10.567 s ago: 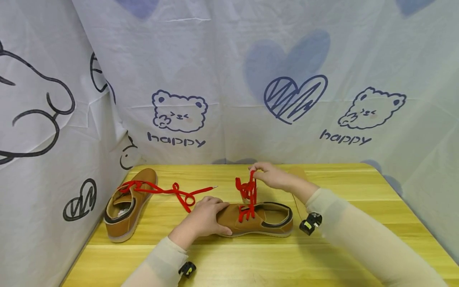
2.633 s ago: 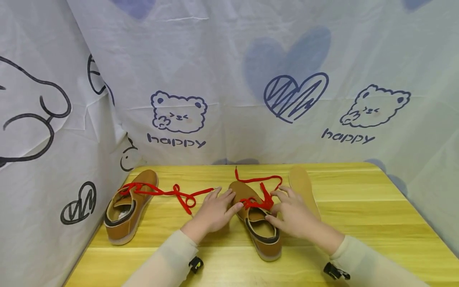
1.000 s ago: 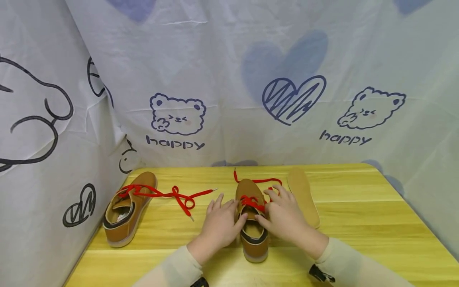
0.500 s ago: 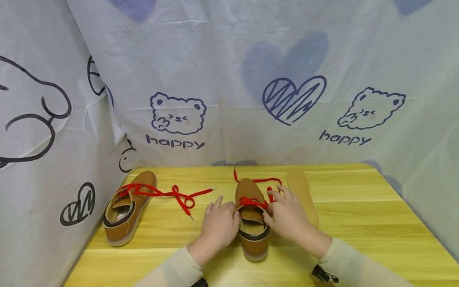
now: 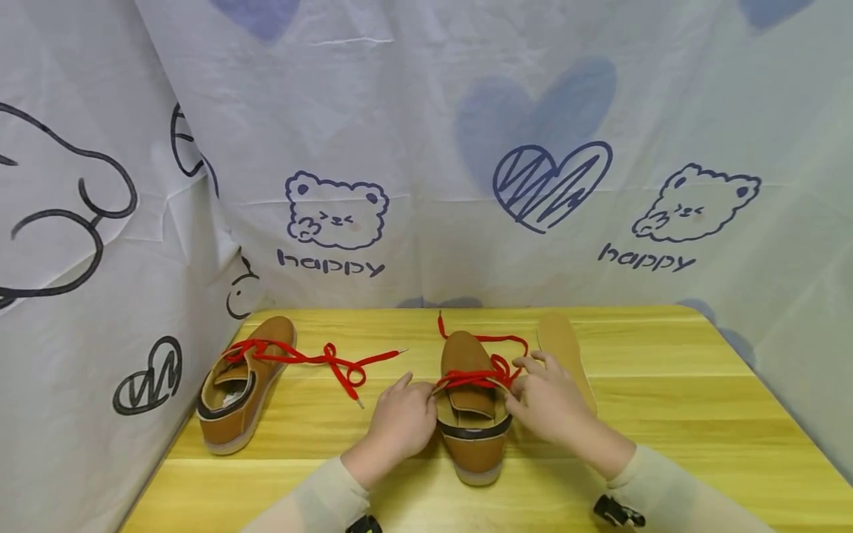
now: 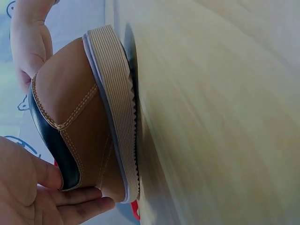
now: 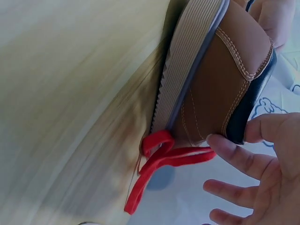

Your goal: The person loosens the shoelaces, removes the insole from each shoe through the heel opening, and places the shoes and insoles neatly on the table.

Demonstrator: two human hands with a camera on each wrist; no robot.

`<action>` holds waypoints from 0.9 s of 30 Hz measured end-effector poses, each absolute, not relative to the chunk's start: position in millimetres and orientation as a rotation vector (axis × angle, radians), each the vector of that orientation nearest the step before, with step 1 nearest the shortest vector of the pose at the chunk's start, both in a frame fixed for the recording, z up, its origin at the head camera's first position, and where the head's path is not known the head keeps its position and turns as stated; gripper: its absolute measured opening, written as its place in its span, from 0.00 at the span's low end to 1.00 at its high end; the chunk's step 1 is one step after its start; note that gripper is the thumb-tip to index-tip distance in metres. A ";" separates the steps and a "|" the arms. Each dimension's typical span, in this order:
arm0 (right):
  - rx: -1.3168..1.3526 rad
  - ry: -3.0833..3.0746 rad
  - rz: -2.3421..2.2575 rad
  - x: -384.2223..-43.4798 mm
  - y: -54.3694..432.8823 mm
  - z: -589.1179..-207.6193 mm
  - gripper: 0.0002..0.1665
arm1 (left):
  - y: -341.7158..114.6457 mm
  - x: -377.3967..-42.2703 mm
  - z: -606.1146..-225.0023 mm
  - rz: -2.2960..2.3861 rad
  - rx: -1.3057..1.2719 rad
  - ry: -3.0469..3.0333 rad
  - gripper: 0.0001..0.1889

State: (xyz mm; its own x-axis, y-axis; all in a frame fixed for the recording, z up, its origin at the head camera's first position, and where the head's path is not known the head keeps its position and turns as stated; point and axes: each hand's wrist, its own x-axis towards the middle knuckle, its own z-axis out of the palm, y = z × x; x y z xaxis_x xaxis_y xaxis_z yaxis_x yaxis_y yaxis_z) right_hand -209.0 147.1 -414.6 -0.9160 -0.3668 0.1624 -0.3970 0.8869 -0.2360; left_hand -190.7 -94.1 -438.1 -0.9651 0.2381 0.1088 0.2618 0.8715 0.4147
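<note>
A brown lace-up shoe [image 5: 473, 448] stands in the middle of the table, toe pointing away from me. Its red shoelace [image 5: 476, 379] crosses the tongue and trails off to the right and back. My left hand [image 5: 403, 418] pinches the left side of the collar, thumb inside and fingers along the outer wall, as the left wrist view shows. Opposite it, my right hand [image 5: 549, 396] pinches the right edge between thumb and index finger [image 7: 239, 157], its other fingers spread. Between the hands the shoe's opening is spread wide, with the tongue visible.
A matching brown shoe [image 5: 229, 429] stands at the left edge of the table, its red lace [image 5: 343, 361] stretching right in loose loops. Behind my right hand lies a tan insole [image 5: 563, 344]. A white printed cloth [image 5: 426, 148] hangs behind the table [image 5: 673, 414].
The shoe has turned from lying sideways to pointing away. Over the last second both hands have gripped its collar edges and pulled them apart, widening the opening.
</note>
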 end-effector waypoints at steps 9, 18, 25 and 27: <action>0.650 -2.793 0.296 -211.8 131.3 -411.1 0.26 | -83.4 -195.4 -435.8 -0.586 -0.351 -2.852 0.18; 0.699 -2.633 0.129 -220.8 116.6 -408.0 0.14 | -78.4 -201.2 -432.8 -0.393 -0.362 -2.647 0.13; 0.682 -2.634 0.073 -224.6 112.2 -405.4 0.10 | -77.9 -206.2 -435.5 -0.297 -0.345 -2.617 0.10; 0.661 -2.670 0.068 -225.8 114.5 -404.6 0.10 | -79.3 -206.9 -435.0 -0.306 -0.331 -2.642 0.09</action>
State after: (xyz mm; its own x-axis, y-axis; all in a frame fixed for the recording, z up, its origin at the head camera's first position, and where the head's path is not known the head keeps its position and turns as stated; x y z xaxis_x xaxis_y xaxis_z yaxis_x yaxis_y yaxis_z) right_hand -225.8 114.5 -404.6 -0.8139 -0.4392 0.3804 -0.4580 0.8878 0.0452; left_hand -206.9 -79.3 -435.0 -0.8665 0.1796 0.4658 0.2815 0.9464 0.1587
